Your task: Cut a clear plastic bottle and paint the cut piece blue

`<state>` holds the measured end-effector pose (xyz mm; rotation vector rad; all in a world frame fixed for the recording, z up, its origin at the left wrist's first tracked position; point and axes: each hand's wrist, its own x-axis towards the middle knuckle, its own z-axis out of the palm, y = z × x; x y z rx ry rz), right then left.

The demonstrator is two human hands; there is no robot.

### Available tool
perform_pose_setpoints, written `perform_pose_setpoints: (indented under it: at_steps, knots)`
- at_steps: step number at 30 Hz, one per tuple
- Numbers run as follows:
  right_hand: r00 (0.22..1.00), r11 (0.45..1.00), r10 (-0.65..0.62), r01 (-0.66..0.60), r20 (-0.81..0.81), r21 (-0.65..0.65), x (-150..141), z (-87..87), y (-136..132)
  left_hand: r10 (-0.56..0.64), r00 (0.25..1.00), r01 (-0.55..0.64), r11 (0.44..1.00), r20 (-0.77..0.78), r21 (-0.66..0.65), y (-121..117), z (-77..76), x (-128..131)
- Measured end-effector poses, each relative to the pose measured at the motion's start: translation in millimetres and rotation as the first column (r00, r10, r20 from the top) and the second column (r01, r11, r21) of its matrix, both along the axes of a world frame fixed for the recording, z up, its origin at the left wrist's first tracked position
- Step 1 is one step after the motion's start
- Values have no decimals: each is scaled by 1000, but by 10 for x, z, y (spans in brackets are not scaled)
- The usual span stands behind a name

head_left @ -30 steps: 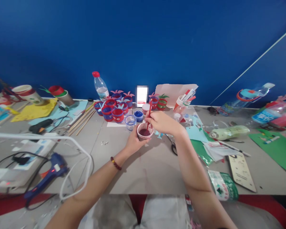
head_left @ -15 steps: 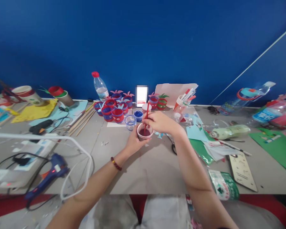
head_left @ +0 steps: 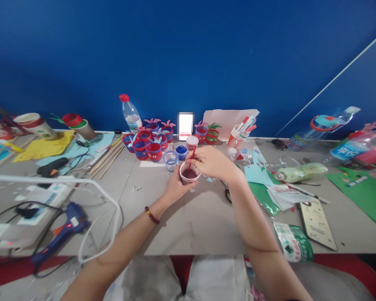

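Observation:
My left hand [head_left: 174, 187] is wrapped round a small white-rimmed cup [head_left: 189, 180] with dark red liquid in it. Between the fingers of my right hand [head_left: 211, 162] is a thin red stick [head_left: 192, 155], perhaps a brush; its lower end dips into the cup. Just behind the cup stand a clear plastic cup [head_left: 171, 160] with a bluish tint, a pot of blue paint [head_left: 181, 152] and a round container with a pale lid [head_left: 192, 143]. Left of these is a cluster of red and blue painted cups [head_left: 153, 151] with paper leaves on top.
A blue glue gun [head_left: 73, 219] and a white power strip [head_left: 47, 209] with cables lie at the left. Wooden sticks [head_left: 111, 159] and a water bottle [head_left: 131, 115] are farther back. Scissors [head_left: 227, 194], paper scraps, a green bottle [head_left: 301, 172] and a phone [head_left: 318, 223] lie at the right.
My right hand has come slightly lower, and the red stick sits deeper and more tilted in the cup. My left hand keeps its hold on the cup.

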<state>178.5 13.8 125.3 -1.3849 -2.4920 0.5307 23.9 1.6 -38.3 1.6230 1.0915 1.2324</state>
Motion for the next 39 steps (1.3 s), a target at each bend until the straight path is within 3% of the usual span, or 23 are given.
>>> perform_pose_setpoints:
  at_steps: [15, 26, 32, 39]
  knots:
    - [998, 1000, -8, 6, -61, -25, 41, 162, -242, -14, 999, 14, 1000, 45, 6, -10, 4, -9]
    - [997, 997, -33, 27, -75, -77, 35, 58, -95, 16, 1000, -16, 1000, -21, 13, -15, 3, -8]
    - [997, 999, -17, 15, -69, -32, 65, 5, -40, 9, 1000, -9, 1000, 1, 12, -9, -9, 4]
    - [998, 996, 24, -30, -63, -85, 56, -15, -9, -12, 1000, 12, 1000, 3, 2, 2, -22, 8]
